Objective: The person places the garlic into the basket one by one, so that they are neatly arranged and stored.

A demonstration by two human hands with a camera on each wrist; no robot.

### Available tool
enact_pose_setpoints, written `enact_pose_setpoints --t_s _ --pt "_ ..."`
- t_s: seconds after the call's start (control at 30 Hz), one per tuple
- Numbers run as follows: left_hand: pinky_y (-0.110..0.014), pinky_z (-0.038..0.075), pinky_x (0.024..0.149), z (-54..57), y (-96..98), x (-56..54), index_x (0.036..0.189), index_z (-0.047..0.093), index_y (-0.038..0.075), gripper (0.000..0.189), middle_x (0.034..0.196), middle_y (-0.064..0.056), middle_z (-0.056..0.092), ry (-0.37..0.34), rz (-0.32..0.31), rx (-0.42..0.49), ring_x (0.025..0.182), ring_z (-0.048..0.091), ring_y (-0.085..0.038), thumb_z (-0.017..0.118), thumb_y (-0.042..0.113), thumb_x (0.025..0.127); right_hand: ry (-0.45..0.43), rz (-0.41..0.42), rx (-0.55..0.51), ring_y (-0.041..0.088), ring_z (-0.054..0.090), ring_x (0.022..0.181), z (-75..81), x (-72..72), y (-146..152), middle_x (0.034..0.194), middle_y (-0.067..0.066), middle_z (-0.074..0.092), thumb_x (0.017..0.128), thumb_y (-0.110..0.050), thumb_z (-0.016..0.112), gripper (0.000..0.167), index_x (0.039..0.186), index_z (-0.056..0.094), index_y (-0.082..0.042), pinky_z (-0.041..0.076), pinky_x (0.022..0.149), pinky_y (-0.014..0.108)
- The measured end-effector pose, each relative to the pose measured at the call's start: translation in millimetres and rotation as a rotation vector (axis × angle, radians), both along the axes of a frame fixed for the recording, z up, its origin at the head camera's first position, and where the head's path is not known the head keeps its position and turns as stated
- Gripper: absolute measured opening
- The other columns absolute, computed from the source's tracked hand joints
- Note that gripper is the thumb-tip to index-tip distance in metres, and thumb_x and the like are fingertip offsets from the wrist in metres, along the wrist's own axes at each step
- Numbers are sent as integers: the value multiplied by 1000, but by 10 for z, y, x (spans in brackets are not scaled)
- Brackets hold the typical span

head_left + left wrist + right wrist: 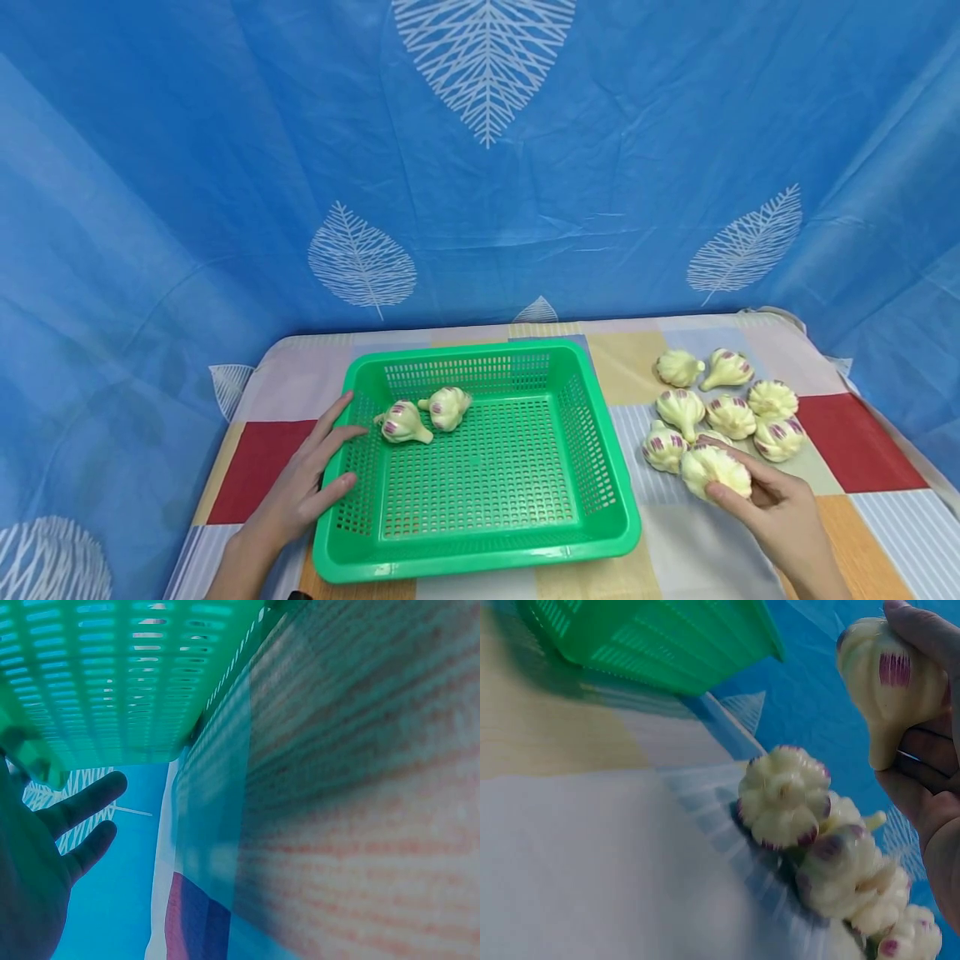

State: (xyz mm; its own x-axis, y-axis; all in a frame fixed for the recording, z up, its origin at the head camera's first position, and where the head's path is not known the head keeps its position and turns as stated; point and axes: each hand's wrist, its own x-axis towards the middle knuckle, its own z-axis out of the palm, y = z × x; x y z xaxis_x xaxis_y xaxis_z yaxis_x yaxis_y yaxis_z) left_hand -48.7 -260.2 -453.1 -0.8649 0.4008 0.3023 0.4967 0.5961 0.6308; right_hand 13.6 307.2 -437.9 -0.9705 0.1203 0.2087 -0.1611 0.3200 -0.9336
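Note:
My right hand (780, 508) pinches a garlic bulb (715, 472), cream with purple streaks, between thumb and fingers. The right wrist view shows this same bulb (892, 682) with its stem pointing down, apart from the others. Close behind it lies a group of several garlic bulbs (731, 417) on the cloth. At the left, my left hand (300, 483) rests at the rim of a green plastic basket (480, 561), its fingers spread and extended. Two garlic bulbs (403, 422) lie inside the basket, toward its back left. In the left wrist view, two fingers (86, 802) extend below the basket wall (112, 697).
A patchwork tablecloth (862, 442) covers the table. Behind it hangs a blue curtain (600, 208) with white leaf prints. A strip of cloth separates the basket from the bulb group. A small black object (300, 595) shows at the bottom edge.

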Motion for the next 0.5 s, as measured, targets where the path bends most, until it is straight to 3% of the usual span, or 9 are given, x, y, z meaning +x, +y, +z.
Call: enact_pose_setpoints --t_s 0.2,0.37,0.5 --pt "-55 53 91 7 -1 -8 135 57 12 55 166 -7 20 5 -4 -4 145 28 -24 68 22 83 112 184 26 5 66 110 177 -227 -112 125 -6 69 80 23 68 49 127 59 17 54 78 18" --pt "-59 51 91 6 0 -10 136 57 13 54 166 -5 19 2 -1 -10 145 28 -24 67 23 83 147 273 66 9 63 116 323 -401 -234 128 5 68 78 22 71 53 129 61 13 52 84 18" --pt "-55 53 91 -1 2 -2 136 57 13 54 166 -5 19 -2 -2 -4 145 28 -23 67 23 83 161 324 86 12 60 123 398 -518 -339 130 11 67 77 21 73 55 130 62 10 50 91 19"
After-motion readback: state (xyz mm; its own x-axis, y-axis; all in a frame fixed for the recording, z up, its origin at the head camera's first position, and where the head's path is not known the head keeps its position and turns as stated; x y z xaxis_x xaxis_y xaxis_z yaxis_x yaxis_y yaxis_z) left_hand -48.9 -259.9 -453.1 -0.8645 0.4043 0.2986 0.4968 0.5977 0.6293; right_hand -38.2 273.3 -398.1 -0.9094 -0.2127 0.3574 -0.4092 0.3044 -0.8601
